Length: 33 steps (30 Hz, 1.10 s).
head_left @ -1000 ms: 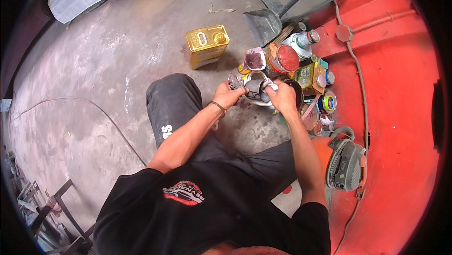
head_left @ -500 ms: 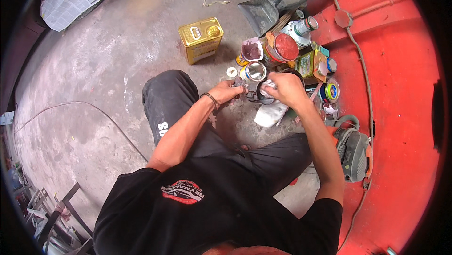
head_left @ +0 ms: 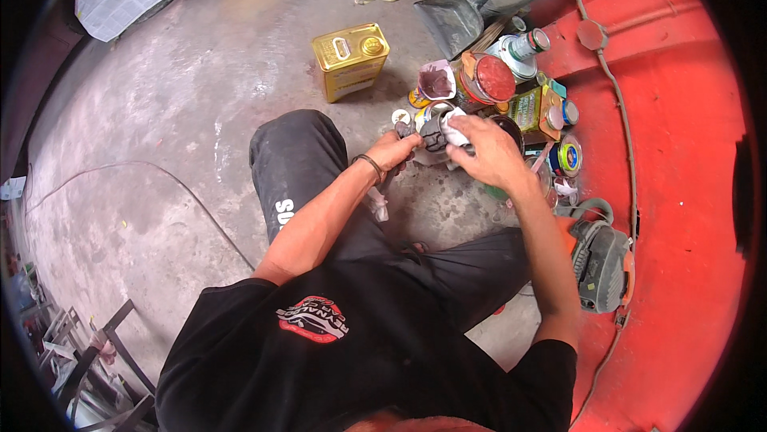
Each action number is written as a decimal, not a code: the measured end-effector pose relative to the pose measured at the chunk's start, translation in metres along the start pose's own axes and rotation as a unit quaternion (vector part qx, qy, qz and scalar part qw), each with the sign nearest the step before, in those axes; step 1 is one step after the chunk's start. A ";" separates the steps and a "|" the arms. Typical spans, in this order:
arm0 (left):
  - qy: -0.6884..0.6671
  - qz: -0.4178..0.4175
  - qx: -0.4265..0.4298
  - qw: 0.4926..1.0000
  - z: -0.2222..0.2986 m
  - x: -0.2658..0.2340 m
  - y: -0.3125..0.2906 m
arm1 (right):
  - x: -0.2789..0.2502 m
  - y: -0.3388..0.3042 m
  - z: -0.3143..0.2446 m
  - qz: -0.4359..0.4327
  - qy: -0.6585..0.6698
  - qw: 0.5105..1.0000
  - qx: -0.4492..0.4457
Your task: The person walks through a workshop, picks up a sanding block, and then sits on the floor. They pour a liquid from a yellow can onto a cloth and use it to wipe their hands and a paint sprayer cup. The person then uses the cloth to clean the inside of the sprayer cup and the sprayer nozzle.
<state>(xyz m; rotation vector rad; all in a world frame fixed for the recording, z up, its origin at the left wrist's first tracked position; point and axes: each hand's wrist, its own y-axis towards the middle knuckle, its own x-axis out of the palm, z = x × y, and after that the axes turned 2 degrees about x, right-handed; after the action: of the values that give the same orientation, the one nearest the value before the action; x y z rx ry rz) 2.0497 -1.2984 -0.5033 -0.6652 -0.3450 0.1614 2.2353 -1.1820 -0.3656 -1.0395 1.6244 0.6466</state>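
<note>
My left hand (head_left: 393,151) grips a small grey metal tool (head_left: 434,135), which looks like a spray gun body, above the concrete floor in front of my knee. My right hand (head_left: 489,152) presses a white cloth (head_left: 455,130) against the top of the tool. A pale strip (head_left: 377,207) hangs below my left wrist. Both hands are closed and touch the same tool.
A gold rectangular tin (head_left: 350,61) stands on the floor to the left. Beyond my hands are a cup of dark red paint (head_left: 437,79), a red-lidded can (head_left: 494,78), bottles and a tape roll (head_left: 569,156). A grey sander (head_left: 601,260) lies by the red panel (head_left: 679,152).
My hands and the tool have come slightly nearer to me and away from the cans. My right hand now covers the tool's top with the cloth.
</note>
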 end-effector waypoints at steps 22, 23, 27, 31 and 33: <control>-0.198 0.141 0.120 0.963 0.008 0.004 0.009 | 0.019 0.008 -0.035 0.203 0.429 0.861 0.183; -0.224 0.122 0.124 0.959 0.008 0.003 0.009 | 0.026 0.009 -0.035 0.250 0.437 0.845 0.177; -0.307 0.076 0.093 0.944 0.013 -0.002 0.008 | 0.033 0.012 -0.060 0.381 0.454 0.781 0.196; -0.359 0.058 0.087 0.927 0.025 -0.003 -0.002 | 0.051 0.040 -0.077 0.389 0.260 0.874 0.132; -0.381 0.074 0.091 0.917 0.037 0.008 -0.019 | 0.066 0.062 -0.082 0.452 0.203 0.859 0.129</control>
<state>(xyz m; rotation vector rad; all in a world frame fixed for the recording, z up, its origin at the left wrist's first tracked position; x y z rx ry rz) 2.0441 -1.2894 -0.4623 -0.4179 -1.0181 0.5983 2.1377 -1.2402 -0.4095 -0.1463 2.5112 0.8018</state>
